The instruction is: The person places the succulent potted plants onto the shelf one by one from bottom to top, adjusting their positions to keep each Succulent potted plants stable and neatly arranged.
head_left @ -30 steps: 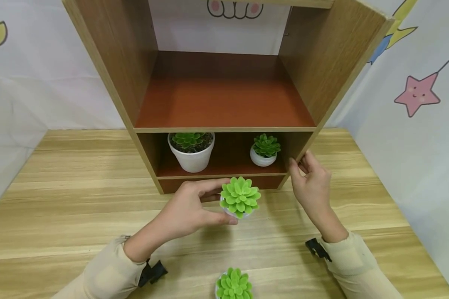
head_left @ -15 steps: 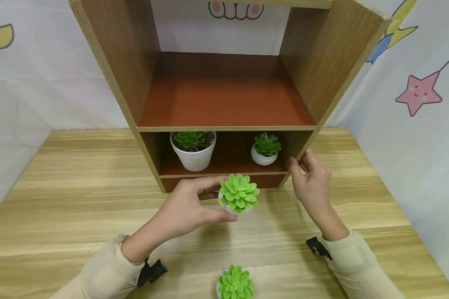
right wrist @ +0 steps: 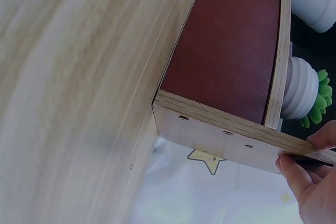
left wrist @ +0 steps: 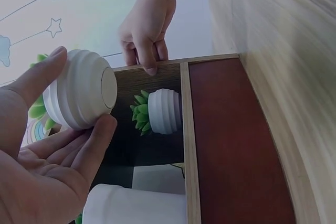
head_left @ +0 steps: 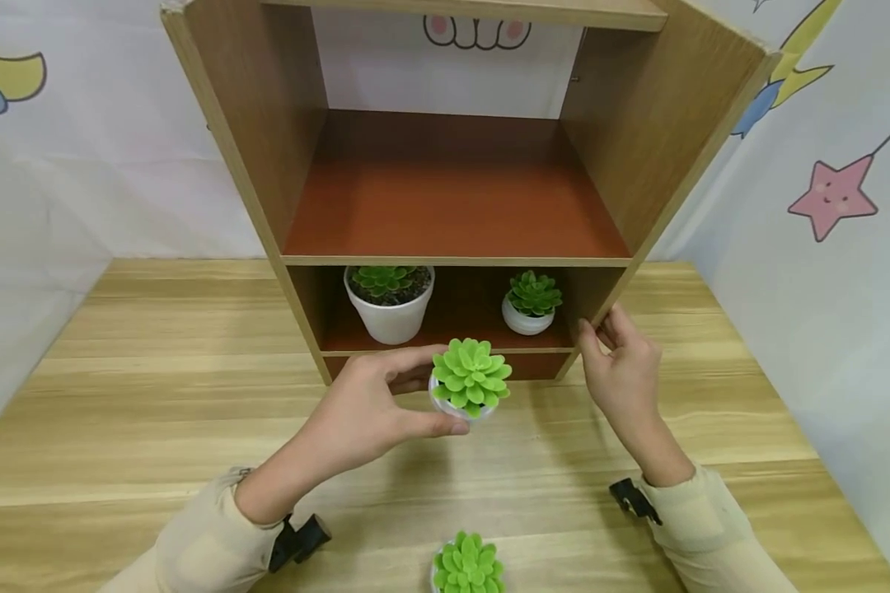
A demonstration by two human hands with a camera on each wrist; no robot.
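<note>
My left hand (head_left: 374, 403) grips a small potted succulent (head_left: 471, 375) with light green leaves, thumb on the near side and fingers round the far side. In the left wrist view its ribbed white pot (left wrist: 81, 90) shows clear of the table, in front of the shelf. My right hand (head_left: 623, 362) pinches the front edge of the wooden shelf unit's right side panel (head_left: 656, 181), low down. Inside the lower compartment stand a larger white pot (head_left: 390, 321) with a succulent at left and a small potted succulent (head_left: 531, 303) at right.
Another light green succulent (head_left: 467, 564) stands on the wooden table (head_left: 156, 395) near the bottom of the head view. Above the lower compartment lies a red-brown shelf board (head_left: 456, 206). White walls with cartoon drawings, among them a pink star (head_left: 833, 198), close in the sides.
The held succulent and left hand have shifted slightly up and left toward the shelf in the head view. The camera view has drifted a little; the right hand keeps its pinch on the panel.
</note>
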